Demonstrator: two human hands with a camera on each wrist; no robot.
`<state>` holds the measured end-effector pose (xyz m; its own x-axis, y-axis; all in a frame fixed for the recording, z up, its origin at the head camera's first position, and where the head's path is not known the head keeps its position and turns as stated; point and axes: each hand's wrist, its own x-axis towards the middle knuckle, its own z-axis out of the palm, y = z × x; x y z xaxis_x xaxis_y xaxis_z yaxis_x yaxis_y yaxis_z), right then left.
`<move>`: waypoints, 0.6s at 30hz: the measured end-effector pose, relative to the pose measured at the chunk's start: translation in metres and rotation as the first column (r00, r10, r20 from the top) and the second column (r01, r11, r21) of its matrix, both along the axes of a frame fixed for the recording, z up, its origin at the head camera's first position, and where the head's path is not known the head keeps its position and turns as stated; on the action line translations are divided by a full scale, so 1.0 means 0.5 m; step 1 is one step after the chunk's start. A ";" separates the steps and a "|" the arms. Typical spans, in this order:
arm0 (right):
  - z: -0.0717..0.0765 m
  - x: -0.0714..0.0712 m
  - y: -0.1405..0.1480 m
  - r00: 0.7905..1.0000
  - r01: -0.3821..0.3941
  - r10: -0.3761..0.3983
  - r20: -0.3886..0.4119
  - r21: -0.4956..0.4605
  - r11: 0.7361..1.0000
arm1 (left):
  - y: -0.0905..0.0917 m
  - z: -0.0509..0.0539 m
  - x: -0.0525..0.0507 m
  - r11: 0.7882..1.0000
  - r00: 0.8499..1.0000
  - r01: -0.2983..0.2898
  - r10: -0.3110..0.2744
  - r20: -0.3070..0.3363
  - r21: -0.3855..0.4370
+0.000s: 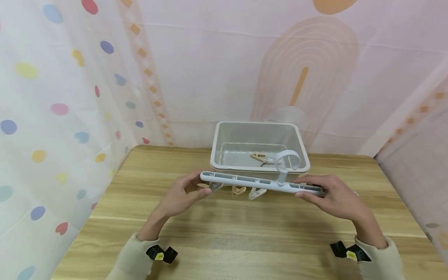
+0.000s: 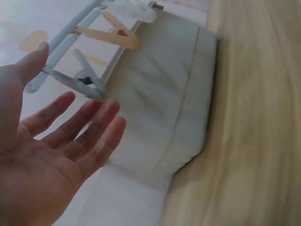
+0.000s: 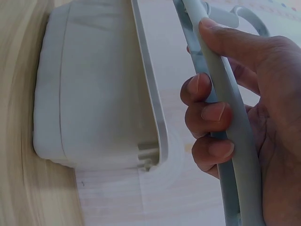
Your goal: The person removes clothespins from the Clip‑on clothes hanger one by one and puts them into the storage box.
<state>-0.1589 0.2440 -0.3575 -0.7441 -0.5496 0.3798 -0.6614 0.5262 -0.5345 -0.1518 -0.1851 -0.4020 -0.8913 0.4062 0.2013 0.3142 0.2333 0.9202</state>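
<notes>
A white plastic clip hanger (image 1: 245,181) with a round hook (image 1: 282,177) is held level in front of a bin. My right hand (image 1: 334,196) grips its right part, fingers curled round the bar in the right wrist view. The left hand (image 1: 178,196) is at the other end, its fingers spread and loosely bent beside a grey clothespin (image 2: 70,81); whether they touch it I cannot tell. Along the bar hang a tan clothespin (image 1: 238,190) and a white clothespin (image 1: 257,193).
The light grey bin (image 1: 259,168) stands at the table's back edge. Inside lie a tan clothespin (image 1: 258,156) and some whitish clips. Behind the wooden table (image 1: 224,241) hangs a patterned curtain (image 1: 210,77), with a dotted one on the left.
</notes>
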 end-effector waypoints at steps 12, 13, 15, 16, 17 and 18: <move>-0.002 0.007 0.031 0.997 -0.016 0.018 0.081 -0.026 1.000 | 0.038 -0.029 0.004 0.974 0.987 0.145 -0.155 0.048 0.177; -0.002 0.007 0.033 0.996 -0.019 0.022 0.088 -0.030 0.999 | 0.040 -0.030 0.004 0.972 0.986 0.152 -0.162 0.040 0.182; -0.003 0.007 0.035 0.995 -0.029 0.032 0.099 -0.037 0.999 | 0.043 -0.031 0.004 0.969 0.986 0.157 -0.166 0.031 0.191; -0.003 0.007 0.036 0.994 -0.033 0.037 0.103 -0.039 0.999 | 0.044 -0.031 0.004 0.967 0.985 0.160 -0.168 0.025 0.196; -0.003 0.007 0.037 0.993 -0.038 0.042 0.110 -0.041 0.998 | 0.044 -0.031 0.004 0.965 0.985 0.164 -0.171 0.020 0.203; -0.003 0.007 0.038 0.992 -0.040 0.045 0.117 -0.043 0.998 | 0.045 -0.031 0.004 0.964 0.985 0.165 -0.173 0.019 0.209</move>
